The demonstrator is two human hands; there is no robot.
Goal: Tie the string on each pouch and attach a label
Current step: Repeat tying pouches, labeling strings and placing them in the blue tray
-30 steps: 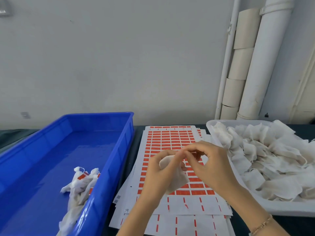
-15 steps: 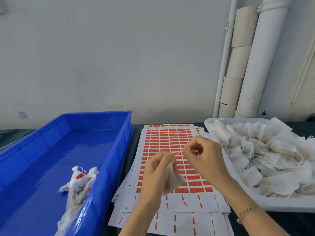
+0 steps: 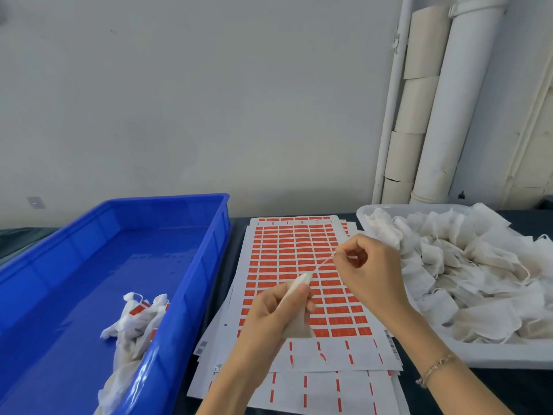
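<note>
Over the stacked white sheets of orange-red rectangular labels (image 3: 299,244) on the dark counter (image 3: 514,384), grips a small white fabric pouch (image 3: 294,326) in the left hand (image 3: 269,316), fingers (image 3: 302,295) curled round its bunched neck. Pinches the thin pale string (image 3: 321,263) with the right hand (image 3: 368,277), thumb and forefinger pressed together, line taut and slanting up from the pouch's mouth. To the left, big blue plastic crate (image 3: 221,235) with a few labelled pouches (image 3: 134,320); to the right, white tray (image 3: 508,351) heaped with more white pouches (image 3: 478,280).

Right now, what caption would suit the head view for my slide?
Left hand grips a pouch; right hand pinches its string taut above the label sheets.
</note>
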